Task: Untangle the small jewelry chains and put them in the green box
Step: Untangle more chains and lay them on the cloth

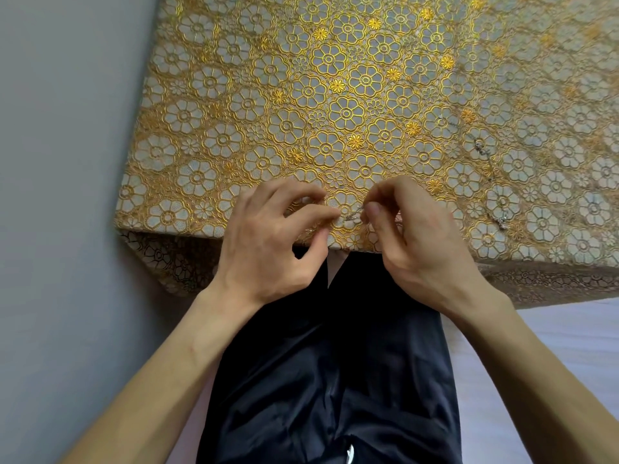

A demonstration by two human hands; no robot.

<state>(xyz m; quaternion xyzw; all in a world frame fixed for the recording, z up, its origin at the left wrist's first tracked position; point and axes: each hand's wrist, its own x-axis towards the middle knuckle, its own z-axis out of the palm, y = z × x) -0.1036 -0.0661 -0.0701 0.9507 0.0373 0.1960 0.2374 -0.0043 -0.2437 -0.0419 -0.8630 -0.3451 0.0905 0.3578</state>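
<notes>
A thin silver chain [351,215] is stretched between my two hands just above the table's front edge. My left hand [268,242] pinches one end of it with thumb and fingertips. My right hand [412,236] pinches the other end, fingers curled. A second silver chain [487,162] lies loose on the cloth to the right, running from the middle right down to a small cluster [502,223] near the front edge. No green box is in view.
The table is covered by a gold floral lace cloth [335,95] that hangs over the front edge. A grey wall [60,162] stands at the left. My legs in dark trousers [335,363] are under the table edge, on a pale seat [552,336].
</notes>
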